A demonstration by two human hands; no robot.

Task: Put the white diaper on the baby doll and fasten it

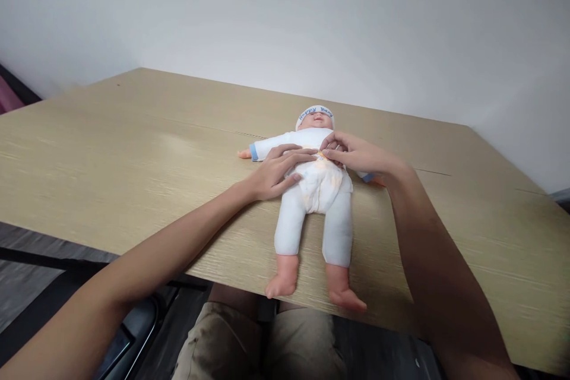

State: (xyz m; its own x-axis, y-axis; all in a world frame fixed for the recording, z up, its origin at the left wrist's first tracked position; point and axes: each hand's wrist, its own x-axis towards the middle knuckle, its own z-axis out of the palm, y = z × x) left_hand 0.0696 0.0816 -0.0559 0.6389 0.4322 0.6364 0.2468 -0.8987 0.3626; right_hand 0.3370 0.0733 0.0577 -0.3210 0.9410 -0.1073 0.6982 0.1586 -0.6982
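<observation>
A baby doll (336,231) in a white suit and cap lies on its back, feet toward me at the near table edge. Around its hips is a white diaper (319,187) with pale orange and blue print. My left hand (279,171) rests over the left side of the diaper's waist, fingers stretched out flat. At the front waistband, my right hand (351,151) has thumb and fingertips drawn together in a pinch on the diaper's upper edge, by an orange patch. What lies under the fingertips is partly hidden.
The doll lies on a wide wooden table (133,148) with thin seams across its top. A pale wall (285,24) stands behind it. Below the near edge are my knees and a dark chair (138,332) at the left.
</observation>
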